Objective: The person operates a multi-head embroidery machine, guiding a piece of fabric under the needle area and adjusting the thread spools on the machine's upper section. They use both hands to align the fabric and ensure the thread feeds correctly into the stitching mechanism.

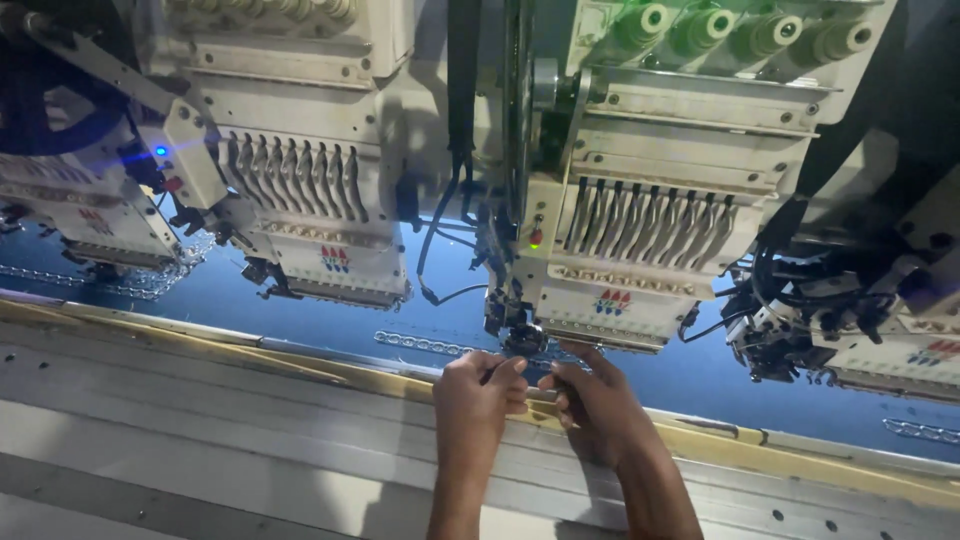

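Note:
My left hand (pixel 478 395) and my right hand (pixel 592 400) meet just below the needle area (pixel 522 335) of a white embroidery machine head (pixel 640 240). Fingers of both hands are pinched together, close to each other, seemingly on a fine thread too thin to make out. Under the needle lies dark blue fabric (pixel 330 320) bearing a silver chain-like stitched band (pixel 425 345). The fingertips rest at the fabric's front edge, over the yellowish frame rail (pixel 300 362).
A second embroidery head (pixel 310 200) stands to the left, and a third (pixel 890 330) at the right edge. Green thread cones (pixel 740 30) sit on top. Black cables (pixel 460 120) hang between heads. A grey metal table front (pixel 200 450) runs below.

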